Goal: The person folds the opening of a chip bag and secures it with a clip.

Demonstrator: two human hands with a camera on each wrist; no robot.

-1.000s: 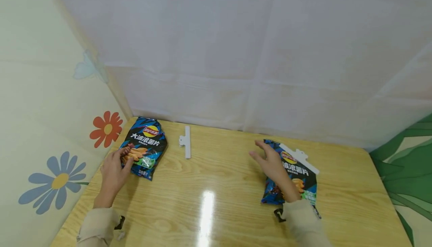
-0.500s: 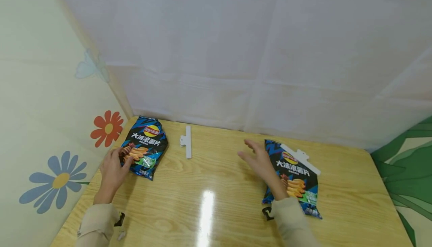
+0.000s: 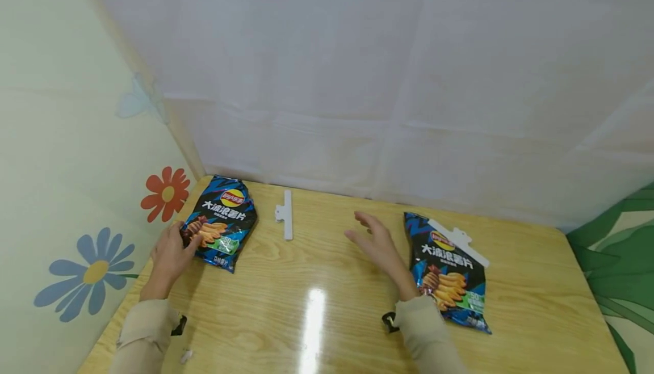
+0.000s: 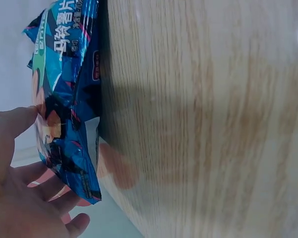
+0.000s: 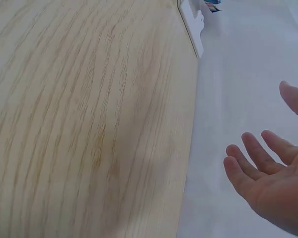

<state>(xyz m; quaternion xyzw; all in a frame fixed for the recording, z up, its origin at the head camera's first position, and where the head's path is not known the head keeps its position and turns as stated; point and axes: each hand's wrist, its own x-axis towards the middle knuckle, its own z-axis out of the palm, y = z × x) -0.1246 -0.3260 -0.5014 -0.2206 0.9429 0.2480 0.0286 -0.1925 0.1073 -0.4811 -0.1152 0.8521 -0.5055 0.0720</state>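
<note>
Broadly, the light wooden table [image 3: 327, 317] with its glossy grain spreads under both my arms, backed by a white sheet wall [image 3: 357, 79] and flanked on the left by a pale panel printed with flowers [image 3: 76, 192]; on the table's left rear corner lies the blue and black foil crisp bag with yellow crisps printed on it [image 3: 221, 229], flat, its top toward the wall; a second blue and black foil crisp bag [image 3: 448, 272] lies on the right side, tilted, with a long white plastic sealing clip [image 3: 458, 242] clamped across its upper right edge; my left hand [image 3: 171, 255] rests at the lower left corner of the left bag, fingers loosely bent and touching the foil, the thumb lying against the bag's edge, not clenched round it; in the left wrist view the bag [image 4: 64, 94] sits right beside my relaxed palm [image 4: 20, 198]; my right hand [image 3: 375, 243] hovers released above bare wood, fingers straight and spread, just left of the right bag and not touching it; between the hands, near the wall, a loose white plastic sealing clip [image 3: 286, 222] lies beside the left bag, apart from it.
</note>
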